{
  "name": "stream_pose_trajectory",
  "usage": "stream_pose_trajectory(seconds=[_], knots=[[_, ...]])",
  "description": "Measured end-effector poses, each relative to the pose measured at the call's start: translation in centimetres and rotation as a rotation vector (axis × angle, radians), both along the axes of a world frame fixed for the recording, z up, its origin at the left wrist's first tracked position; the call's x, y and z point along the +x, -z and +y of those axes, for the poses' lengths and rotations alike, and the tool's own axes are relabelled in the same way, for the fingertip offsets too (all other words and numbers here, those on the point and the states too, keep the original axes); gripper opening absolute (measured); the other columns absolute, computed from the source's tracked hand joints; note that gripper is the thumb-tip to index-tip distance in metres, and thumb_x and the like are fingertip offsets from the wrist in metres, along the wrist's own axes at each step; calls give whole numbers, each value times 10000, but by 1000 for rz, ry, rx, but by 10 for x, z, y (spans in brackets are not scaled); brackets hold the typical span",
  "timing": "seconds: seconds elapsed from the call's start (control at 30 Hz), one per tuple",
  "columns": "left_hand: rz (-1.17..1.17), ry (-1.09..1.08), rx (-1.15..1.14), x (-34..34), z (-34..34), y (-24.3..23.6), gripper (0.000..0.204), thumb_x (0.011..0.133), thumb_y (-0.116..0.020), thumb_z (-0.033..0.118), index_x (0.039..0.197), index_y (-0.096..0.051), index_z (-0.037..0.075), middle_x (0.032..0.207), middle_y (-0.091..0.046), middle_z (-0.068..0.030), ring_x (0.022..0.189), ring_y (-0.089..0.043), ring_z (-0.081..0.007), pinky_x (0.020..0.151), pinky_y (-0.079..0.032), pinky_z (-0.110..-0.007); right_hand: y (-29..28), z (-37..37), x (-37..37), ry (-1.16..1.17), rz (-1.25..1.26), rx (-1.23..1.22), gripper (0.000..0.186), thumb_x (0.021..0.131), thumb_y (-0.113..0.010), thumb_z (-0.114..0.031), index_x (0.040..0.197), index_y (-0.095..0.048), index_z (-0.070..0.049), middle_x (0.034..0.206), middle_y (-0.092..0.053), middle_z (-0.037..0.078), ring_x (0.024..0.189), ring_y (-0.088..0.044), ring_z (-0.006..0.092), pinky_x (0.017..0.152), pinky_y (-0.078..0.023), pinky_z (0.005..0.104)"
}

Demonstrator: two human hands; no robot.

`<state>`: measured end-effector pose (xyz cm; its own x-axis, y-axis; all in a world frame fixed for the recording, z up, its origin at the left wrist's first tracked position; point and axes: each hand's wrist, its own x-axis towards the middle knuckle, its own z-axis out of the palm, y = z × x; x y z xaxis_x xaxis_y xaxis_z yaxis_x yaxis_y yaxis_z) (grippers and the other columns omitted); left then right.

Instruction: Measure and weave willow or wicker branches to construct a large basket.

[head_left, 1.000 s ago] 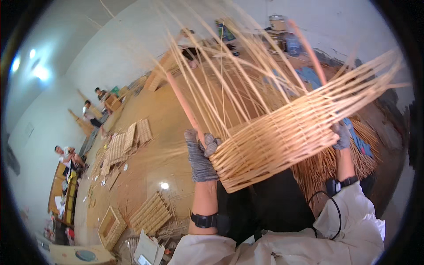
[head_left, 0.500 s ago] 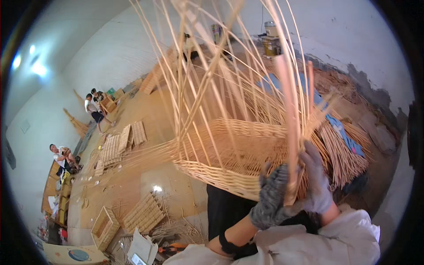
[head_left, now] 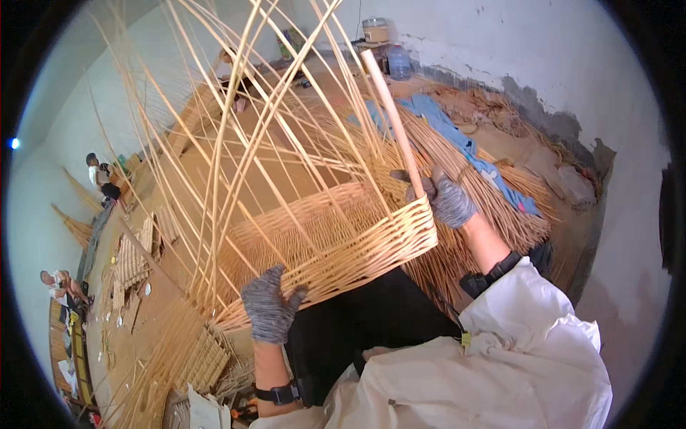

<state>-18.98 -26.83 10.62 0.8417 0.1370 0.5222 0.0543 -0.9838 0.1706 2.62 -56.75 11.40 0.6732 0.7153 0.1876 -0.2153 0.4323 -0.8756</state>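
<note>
A half-woven rectangular willow basket [head_left: 389,236] spans my lap, with long pale stakes rising in a crisscrossed fan and a thicker peeled post [head_left: 386,107] at its right corner. My left hand [head_left: 271,304], in a grey knit glove, grips the near side toward the left. At the right end my right hand [head_left: 446,196], also gloved, is closed on the corner beside the post, its fingertips partly hidden by the weave.
Behind the basket's right end lie stick bundles [head_left: 493,214] and blue cloth [head_left: 446,125]. A water jug [head_left: 399,63] stands by the wall. Woven panels [head_left: 132,257] lie left on the floor; two people [head_left: 61,286] [head_left: 103,182] are along the left wall.
Since half a second ago my hands have separated, the left moving leftward along the near side, the right up at the right corner. The basket and stakes have shifted left.
</note>
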Motion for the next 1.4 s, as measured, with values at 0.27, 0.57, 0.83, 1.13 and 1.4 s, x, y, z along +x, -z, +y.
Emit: stream_pose_trajectory(seconds=[0.27, 0.57, 0.83, 1.13, 1.4], knots=[[287, -133, 258, -4, -31, -9, 1047, 378, -823, 408, 1227, -334, 40, 1092, -497, -144, 1005, -467, -311, 915, -306, -419, 15, 0, 21, 61, 19, -34, 677, 862, -276, -531, 1227, -377, 30, 687, -504, 13, 624, -481, 102, 606, -409, 225], [-174, 47, 189, -10, -5, 4, 912, 464, -804, 381, 1194, -375, 41, 1101, -486, -144, 1037, -455, -306, 913, -328, -421, -10, 2, 2, 420, -579, -436, 543, 699, -650, -406, 1081, -540, -37, 869, -583, 79, 793, -539, 154, 712, -450, 293], [-741, 41, -1179, -78, 163, 71, 310, 803, -569, 236, 1023, -516, 25, 893, -546, -81, 806, -524, -178, 746, -462, -312, -17, -15, 17, 369, -522, -189, 475, 644, -642, -488, 750, -533, -38, 701, -425, 10, 677, -416, 115, 662, -366, 264], [-682, 416, -1370, -66, 205, 73, 392, 847, -487, 302, 1111, -461, 14, 1001, -533, -120, 834, -551, -209, 725, -502, -309, -14, 7, 34, 405, -417, -250, 462, 714, -585, -468, 844, -566, -25, 727, -546, 32, 668, -525, 115, 603, -430, 263], [-715, 760, -1681, -53, 213, 113, 502, 846, -481, 375, 1174, -415, 0, 1034, -539, -129, 828, -566, -219, 674, -520, -306, -32, 37, 54, 445, -347, -489, 314, 752, -597, -306, 854, -575, -10, 650, -562, 23, 502, -525, 98, 464, -456, 220]])
